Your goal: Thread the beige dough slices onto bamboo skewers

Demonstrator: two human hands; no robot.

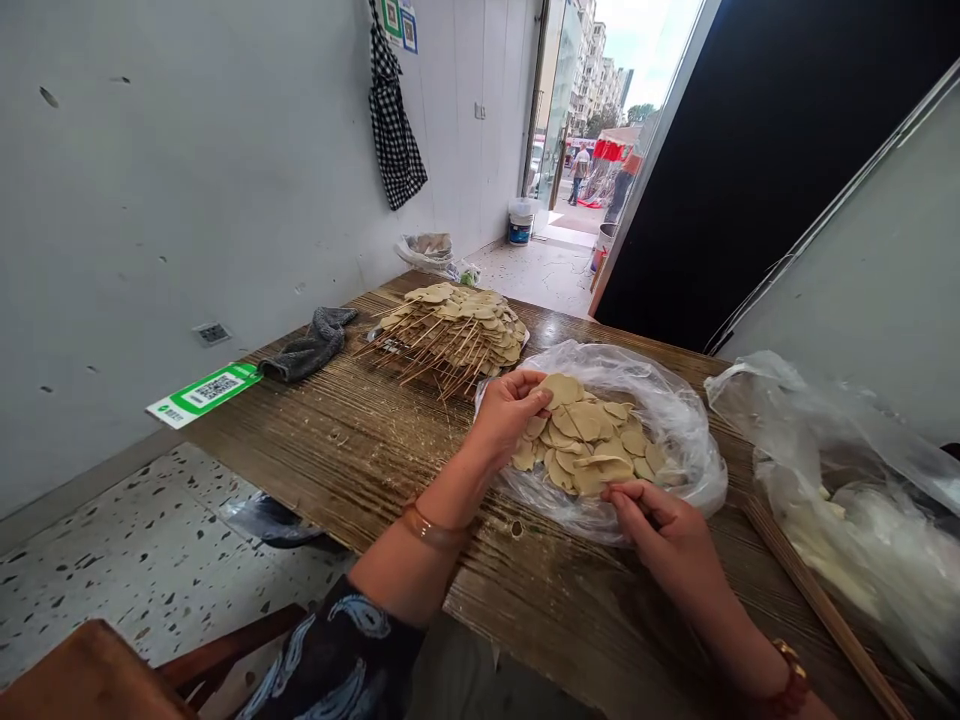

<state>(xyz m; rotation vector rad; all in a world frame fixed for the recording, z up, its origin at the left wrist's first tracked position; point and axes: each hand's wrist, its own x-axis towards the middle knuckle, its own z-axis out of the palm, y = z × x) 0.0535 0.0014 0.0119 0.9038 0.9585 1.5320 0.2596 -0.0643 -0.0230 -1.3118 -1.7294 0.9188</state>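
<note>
My left hand (510, 410) is closed, pinching a thin, roundish beige slice (562, 390) between thumb and fingers above the heap. Closed as well, my right hand (664, 530) has its fingertips at the lower edge of a bent beige slice (604, 468) and appears to pinch it. Under both hands, many loose slices (585, 422) lie heaped in an open clear plastic bag (697, 440). Beyond my left hand is a pile of skewered slices (480, 320), with thin wooden sticks (431, 350) pointing toward me.
A dark grey cloth (311, 345) and a green payment-code card (206, 393) lie at the wooden table's (360, 450) left edge. On the right are another plastic bag (862, 510) and a wooden stick (817, 600). A brown chair (90, 680) stands lower left.
</note>
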